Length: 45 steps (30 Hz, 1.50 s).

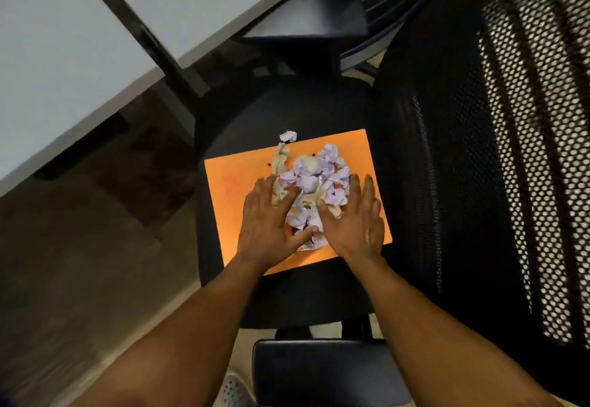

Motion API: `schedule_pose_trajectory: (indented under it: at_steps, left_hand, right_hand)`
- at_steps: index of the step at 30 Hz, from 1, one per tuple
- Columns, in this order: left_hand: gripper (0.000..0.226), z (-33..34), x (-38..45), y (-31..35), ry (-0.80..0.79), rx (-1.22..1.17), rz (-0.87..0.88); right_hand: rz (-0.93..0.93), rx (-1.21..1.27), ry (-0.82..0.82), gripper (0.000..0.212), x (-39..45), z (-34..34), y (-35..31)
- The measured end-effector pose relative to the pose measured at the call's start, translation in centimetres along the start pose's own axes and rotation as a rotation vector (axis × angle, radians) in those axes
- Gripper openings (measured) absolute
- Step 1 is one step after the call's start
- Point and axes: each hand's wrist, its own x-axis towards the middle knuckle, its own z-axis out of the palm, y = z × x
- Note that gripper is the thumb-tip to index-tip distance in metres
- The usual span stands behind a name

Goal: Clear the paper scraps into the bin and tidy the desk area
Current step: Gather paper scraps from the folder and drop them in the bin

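Corralling a heap of crumpled lilac and beige paper scraps (314, 188) on a flat orange folder (236, 202) lying on a black chair seat (287, 109), left hand (271, 218) and right hand (354, 218) spread open, flanking and touching the pile without gripping, likely to bunch it for lifting.

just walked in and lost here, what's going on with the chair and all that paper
A person is gathering a pile of crumpled paper scraps on an orange sheet lying on a black office chair seat. The left hand and right hand cup the pile from either side, fingers spread. One crumpled scrap sits off the sheet's far edge. No bin is in view.
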Motion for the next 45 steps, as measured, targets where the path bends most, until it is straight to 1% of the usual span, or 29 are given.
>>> schedule_pose_trajectory:
  at_steps: [2, 4, 7, 10, 13, 16, 22, 25, 27, 30, 32, 35, 38, 42, 45]
  left_hand:
    - [0.073, 1.0, 1.0, 0.0, -0.01, 0.047, 0.0]
    - [0.065, 1.8, 1.4, -0.4, -0.036, 0.123, 0.041]
    - [0.053, 2.9, 1.1, -1.0, 0.003, 0.158, 0.073]
    - [0.046, 3.6, 1.3, -0.9, 0.045, 0.195, 0.057]
    - [0.041, 3.8, 2.1, -0.8, 0.086, 0.231, 0.072]
    - [0.04, 3.8, 3.0, -0.9, 0.089, 0.272, 0.111]
    - [0.035, 3.2, 3.2, -0.5, 0.045, 0.259, 0.172]
    - [0.024, 2.8, 3.1, -0.2, 0.012, 0.237, 0.151]
    - [0.025, 2.3, 2.7, 0.1, 0.006, 0.225, 0.126]
    - [0.027, 1.4, 1.5, 0.1, 0.055, 0.184, 0.07]
    - [0.027, 0.6, 0.5, 0.2, 0.076, 0.153, 0.026]
    - [0.023, -0.8, -0.8, 0.5, 0.107, 0.08, -0.06]
    - [0.02, -2.5, -1.7, 1.0, 0.192, -0.036, -0.138]
    - [0.036, -4.4, -3.0, 1.8, 0.271, -0.045, -0.078]
    - [0.038, -5.8, -4.0, 2.2, 0.291, -0.018, -0.04]
  right_hand:
    - [-0.001, -0.026, -0.006, 0.092, 0.5, 0.8, 0.0]
    - [-0.029, -0.057, 0.002, 0.089, 0.8, 1.3, 0.0]
    - [-0.138, -0.113, 0.02, 0.075, 0.4, 1.9, 0.3]
    - [-0.188, -0.113, 0.054, 0.059, 0.0, 2.5, 0.6]
    - [-0.246, -0.096, 0.067, 0.05, -0.2, 3.0, 0.6]
    - [-0.276, -0.081, 0.081, 0.041, 0.0, 3.3, 0.5]
    - [-0.335, -0.033, 0.052, 0.028, 0.7, 3.3, 1.0]
    - [-0.358, -0.009, 0.047, 0.024, 0.8, 3.0, 0.8]
    - [-0.384, 0.013, 0.05, 0.022, 0.6, 2.7, 0.8]
    - [-0.419, 0.033, 0.047, 0.021, -0.2, 2.1, 0.4]
    - [-0.397, 0.054, 0.04, 0.022, -0.9, 1.6, 0.0]
    - [-0.311, 0.096, 0.029, 0.024, -1.4, 0.6, -0.3]
    - [-0.222, 0.155, 0.086, 0.026, -1.7, -0.6, -0.8]
    - [-0.202, 0.263, 0.192, 0.022, -2.3, -2.5, -2.2]
    - [-0.19, 0.336, 0.256, 0.021, -2.9, -3.5, -3.0]
